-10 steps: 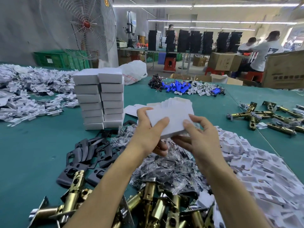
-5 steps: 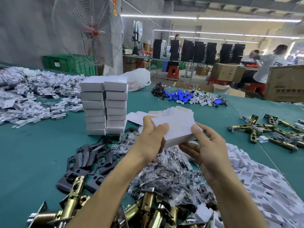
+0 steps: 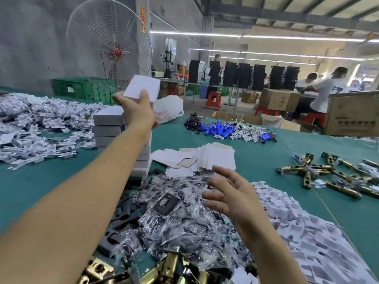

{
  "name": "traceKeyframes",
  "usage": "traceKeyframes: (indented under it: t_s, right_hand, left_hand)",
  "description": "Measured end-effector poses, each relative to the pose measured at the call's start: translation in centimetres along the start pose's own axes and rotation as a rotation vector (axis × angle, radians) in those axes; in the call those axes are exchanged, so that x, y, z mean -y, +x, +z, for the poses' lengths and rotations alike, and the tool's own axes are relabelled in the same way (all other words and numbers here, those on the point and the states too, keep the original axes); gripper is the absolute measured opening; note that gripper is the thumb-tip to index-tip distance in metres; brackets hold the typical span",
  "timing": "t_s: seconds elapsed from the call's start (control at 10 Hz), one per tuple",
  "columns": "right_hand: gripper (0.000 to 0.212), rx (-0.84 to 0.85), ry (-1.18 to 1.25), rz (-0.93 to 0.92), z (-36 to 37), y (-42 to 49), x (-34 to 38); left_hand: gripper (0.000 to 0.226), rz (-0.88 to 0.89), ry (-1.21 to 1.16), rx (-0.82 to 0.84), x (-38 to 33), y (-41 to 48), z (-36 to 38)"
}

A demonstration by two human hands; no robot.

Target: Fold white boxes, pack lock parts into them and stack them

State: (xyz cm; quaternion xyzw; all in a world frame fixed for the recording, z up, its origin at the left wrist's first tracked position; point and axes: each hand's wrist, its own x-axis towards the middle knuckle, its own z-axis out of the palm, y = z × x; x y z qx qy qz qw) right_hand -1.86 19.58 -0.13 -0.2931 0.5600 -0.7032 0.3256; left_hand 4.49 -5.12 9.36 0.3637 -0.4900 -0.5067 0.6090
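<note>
1. The left hand (image 3: 137,111) is raised and holds a small closed white cardboard box (image 3: 143,86); the thumb lies on the near face of the box and the other fingers curl around its left edge
2. Below these fingers stands a stack of closed white cardboard boxes (image 3: 107,124) on the green table cover (image 3: 41,181); the held box is higher than the top of the stack
3. The right hand (image 3: 231,193) holds nothing, and its fingers are straight and spread wide
4. Just beyond the right fingertips lies a pile of flat unfolded white box blanks (image 3: 217,158)
5. Under the right fingers is a heap of clear plastic bags with dark metal parts (image 3: 184,222)
6. Nearer than both hands lie brass-coloured metal latch bolts (image 3: 170,267), and to the right of the right fingers spreads a heap of small white card pieces (image 3: 307,238)
</note>
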Motion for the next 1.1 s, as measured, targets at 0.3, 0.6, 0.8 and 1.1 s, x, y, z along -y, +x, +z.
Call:
traceKeyframes:
  t_s: [0.3,0.6,0.8,1.1]
  right_hand:
    - [0.017,0.027,-0.104,0.0,-0.2,0.3,-0.9]
    - [0.016,0.038,-0.114,-0.012,-0.4,0.2,-0.9]
    - [0.016,0.025,-0.119,-0.019,-0.6,0.1,-0.7]
    - [0.015,0.017,-0.105,-0.013,-0.5,0.1,-0.3]
  left_hand:
    - [0.055,-0.091,0.217,-0.132,1.5,2.4,-0.8]
    - [0.038,-0.32,-0.117,-0.133,0.9,3.7,1.0]
    - [0.033,-0.226,-0.099,-0.221,1.5,3.5,1.0]
    - [0.029,-0.106,-0.051,-0.286,1.8,2.3,0.5]
